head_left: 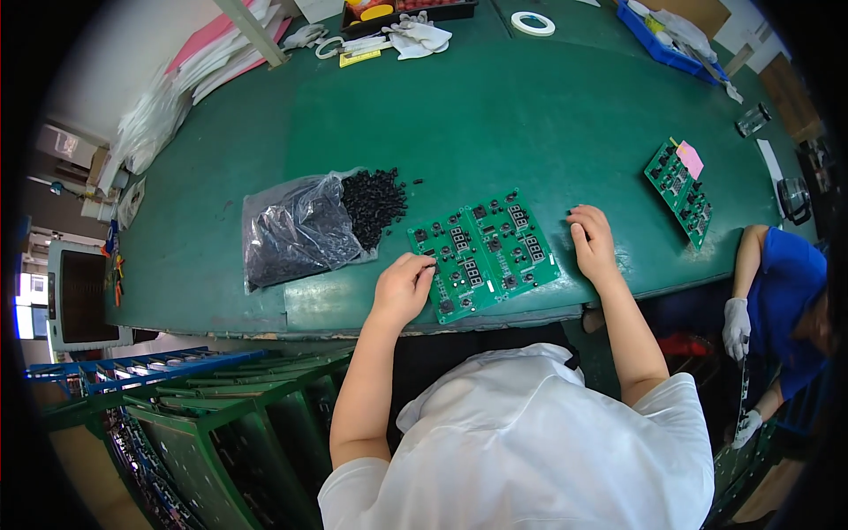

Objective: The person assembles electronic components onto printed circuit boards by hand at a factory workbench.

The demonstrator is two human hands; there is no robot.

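Observation:
A green circuit board panel [481, 252] with several digit displays and black buttons lies flat in front of me. My left hand [405, 290] is at its left edge, thumb and fingers pinched together over a button spot; what they hold, if anything, is too small to make out. To the right of the panel, my right hand [594, 240] rests just above the table with fingers curled together. A tiny dark bit shows at its fingertips, too small to name. Left of the panel, small black caps [375, 203] spill out of a clear plastic bag [296, 234].
Another circuit board [680, 190] with a pink note lies to the right on the green table [424, 115]. A tape roll [533, 24], gloves [415, 37] and a blue bin [671, 49] are at the back. A gloved co-worker [791, 291] works at the right; green racks [230, 424] stand lower left.

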